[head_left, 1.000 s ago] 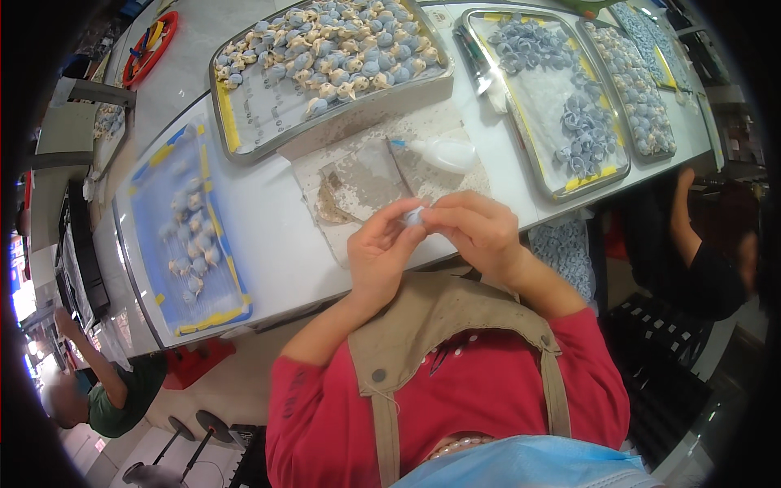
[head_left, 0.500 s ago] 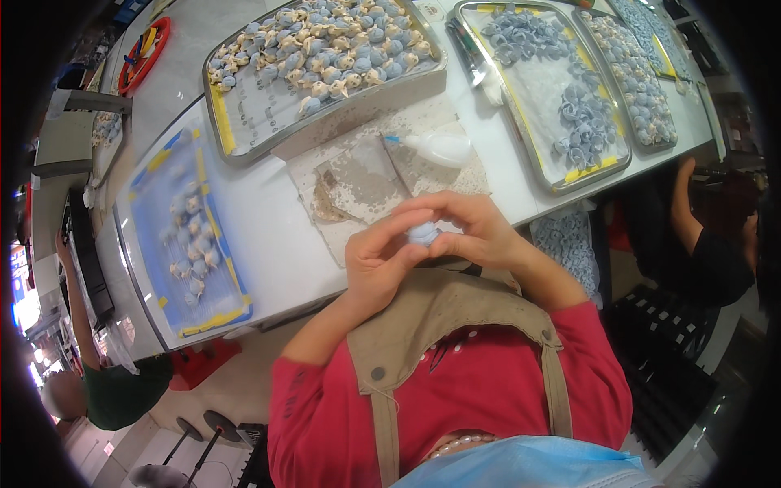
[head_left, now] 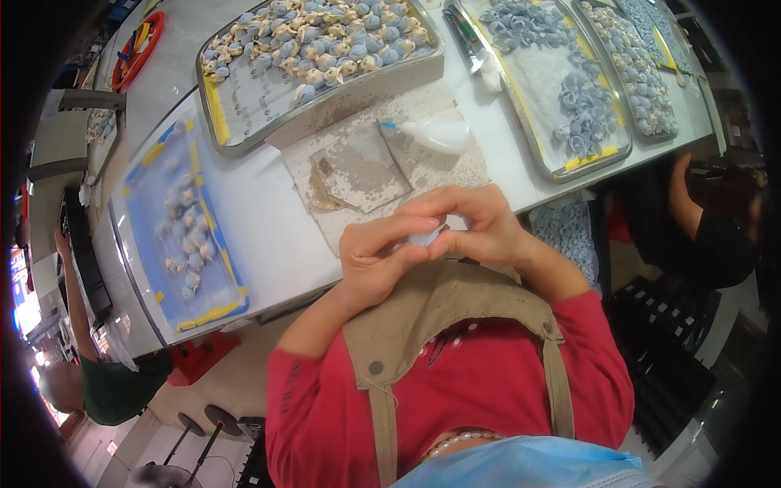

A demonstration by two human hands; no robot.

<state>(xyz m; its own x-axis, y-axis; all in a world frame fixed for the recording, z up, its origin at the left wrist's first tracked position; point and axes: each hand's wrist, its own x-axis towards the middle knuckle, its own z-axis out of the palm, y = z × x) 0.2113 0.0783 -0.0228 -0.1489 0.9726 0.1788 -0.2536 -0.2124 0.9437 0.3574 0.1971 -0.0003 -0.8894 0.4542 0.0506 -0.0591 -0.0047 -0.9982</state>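
Note:
Close in front of my chest, both hands meet around a small pale blue-grey figurine piece [head_left: 425, 237]. My left hand [head_left: 376, 250] pinches it from the left with thumb and fingers. My right hand [head_left: 476, 226] grips it from the right, its index finger arched over the top. Fingers cover most of the piece, so its full shape is hidden. Just beyond the hands lies a stained, whitish work board [head_left: 362, 167]. On it a white squeeze bottle [head_left: 443, 135] with a blue tip rests on its side.
A metal tray [head_left: 244, 138] of blue-and-cream figurines stands at the back. To the left is a blue tray [head_left: 154, 236] with similar pieces. A tray [head_left: 561, 167] of blue-grey curled parts and a narrower filled tray [head_left: 663, 134] lie right. Other people sit at both sides.
My fingers have closed further over the piece, so less of it shows, and it looks turned. The view has shifted slightly.

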